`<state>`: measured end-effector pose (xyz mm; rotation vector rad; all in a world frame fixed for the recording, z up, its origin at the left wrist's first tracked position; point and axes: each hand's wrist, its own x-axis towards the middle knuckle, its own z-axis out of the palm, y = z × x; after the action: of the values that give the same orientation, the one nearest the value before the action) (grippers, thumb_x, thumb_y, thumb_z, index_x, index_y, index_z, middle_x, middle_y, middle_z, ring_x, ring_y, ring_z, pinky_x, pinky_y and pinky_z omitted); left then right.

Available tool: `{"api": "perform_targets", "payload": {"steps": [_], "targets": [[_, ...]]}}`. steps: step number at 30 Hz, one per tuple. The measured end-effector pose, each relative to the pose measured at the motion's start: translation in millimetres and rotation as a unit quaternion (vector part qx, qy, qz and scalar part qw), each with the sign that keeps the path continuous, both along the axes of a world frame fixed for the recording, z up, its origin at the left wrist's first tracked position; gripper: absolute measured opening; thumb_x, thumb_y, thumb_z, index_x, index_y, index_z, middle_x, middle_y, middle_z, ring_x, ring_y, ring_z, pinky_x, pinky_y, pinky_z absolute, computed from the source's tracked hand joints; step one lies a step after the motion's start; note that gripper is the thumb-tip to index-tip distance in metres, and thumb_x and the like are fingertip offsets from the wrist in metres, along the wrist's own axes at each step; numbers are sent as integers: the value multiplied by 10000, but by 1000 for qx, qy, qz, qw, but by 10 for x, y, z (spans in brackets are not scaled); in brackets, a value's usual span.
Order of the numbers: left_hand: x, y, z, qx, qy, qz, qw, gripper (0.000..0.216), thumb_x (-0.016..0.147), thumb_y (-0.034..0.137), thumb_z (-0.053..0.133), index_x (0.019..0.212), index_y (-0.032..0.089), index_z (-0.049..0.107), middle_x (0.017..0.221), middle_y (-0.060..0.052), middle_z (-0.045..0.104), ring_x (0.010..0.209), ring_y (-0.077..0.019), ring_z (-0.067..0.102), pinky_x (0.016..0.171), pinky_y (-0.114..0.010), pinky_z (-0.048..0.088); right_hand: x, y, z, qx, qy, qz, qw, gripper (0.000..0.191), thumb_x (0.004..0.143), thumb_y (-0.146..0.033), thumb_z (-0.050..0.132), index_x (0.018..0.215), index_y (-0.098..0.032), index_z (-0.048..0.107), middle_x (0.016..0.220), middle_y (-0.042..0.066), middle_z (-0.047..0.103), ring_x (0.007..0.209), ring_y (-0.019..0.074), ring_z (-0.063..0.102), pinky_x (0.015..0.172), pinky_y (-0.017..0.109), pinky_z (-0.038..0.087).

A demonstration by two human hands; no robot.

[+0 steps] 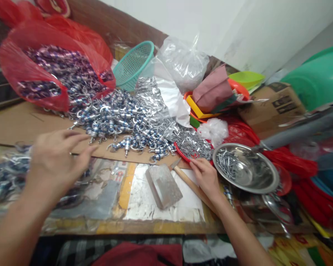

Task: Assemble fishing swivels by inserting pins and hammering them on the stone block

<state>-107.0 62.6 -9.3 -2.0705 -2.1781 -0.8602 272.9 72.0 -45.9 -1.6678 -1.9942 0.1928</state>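
My left hand (51,159) is raised over the bench at the left, thumb and fingers apart, slightly blurred. Under and beside it lies a pile of blue-and-silver metal hook pieces (5,173); a larger heap of similar pieces (111,111) sits just beyond. At the near rim of a red dish (180,150), the fingers of my right hand (207,179) are pinched together; whatever they grip is hidden. Small flat metal pieces (192,142) fill the dish. A grey metal block (163,186) rests between my hands, and a hammer (188,181) lies partly behind my right wrist.
A steel bowl (272,177) with nail-like pins stands at the right, under a grey metal bar (302,127). Behind are a red plastic bag (13,66) of purple-tinted pieces, a green basket (134,64), a clear bag (183,61) and a cardboard box (272,107).
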Motion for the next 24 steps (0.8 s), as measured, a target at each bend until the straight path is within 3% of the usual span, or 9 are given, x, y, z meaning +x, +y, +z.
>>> {"api": "perform_targets", "payload": {"steps": [2,6,10,16,18,20,24], "targets": [[292,220,-61,-73,44,-24,996,429,810,376,431,1040,68,620,1046,-165,616,1030,-289,520,932,-388,371,-16,292,-7,1,-5,-15,1000,303,816,-307,518,1062,-183,645,962,97,626,916,225,575,838,372,441],[592,465,-213,-117,53,-20,991,443,785,387,456,1038,73,639,943,-186,657,912,-331,580,791,-411,449,-7,674,-91,-15,-4,-32,999,275,755,-324,596,971,-182,688,827,73,647,786,213,601,748,343,462],[527,425,-242,-121,33,6,992,408,800,357,420,995,103,673,967,-182,669,878,-337,605,739,-413,468,-14,713,-172,1,14,-53,999,158,743,-283,600,802,-203,723,776,58,669,746,193,600,741,312,450],[418,197,-12,-88,-17,13,996,378,804,387,434,965,143,675,966,-61,695,877,-234,629,785,-326,483,-19,642,-170,30,68,-92,993,230,772,-327,541,729,-178,711,766,62,688,729,188,605,717,298,437],[470,83,57,-63,-66,11,996,362,803,409,451,944,162,675,966,-27,699,864,-196,634,791,-299,490,23,633,-146,32,90,-110,989,263,756,-377,553,710,-170,709,736,61,691,697,192,609,698,301,437],[586,-46,87,-31,-178,0,984,291,756,389,542,877,173,696,948,-27,713,865,-194,640,824,-321,491,74,623,-113,29,115,-128,985,276,724,-407,580,687,-164,707,695,57,692,663,199,614,682,310,444],[946,-288,24,-64,-349,-142,924,121,665,297,648,716,238,741,833,-25,747,827,-209,668,810,-338,516,31,502,3,0,180,-125,976,317,762,-373,527,823,-120,708,652,61,695,592,191,633,614,312,481]]}}
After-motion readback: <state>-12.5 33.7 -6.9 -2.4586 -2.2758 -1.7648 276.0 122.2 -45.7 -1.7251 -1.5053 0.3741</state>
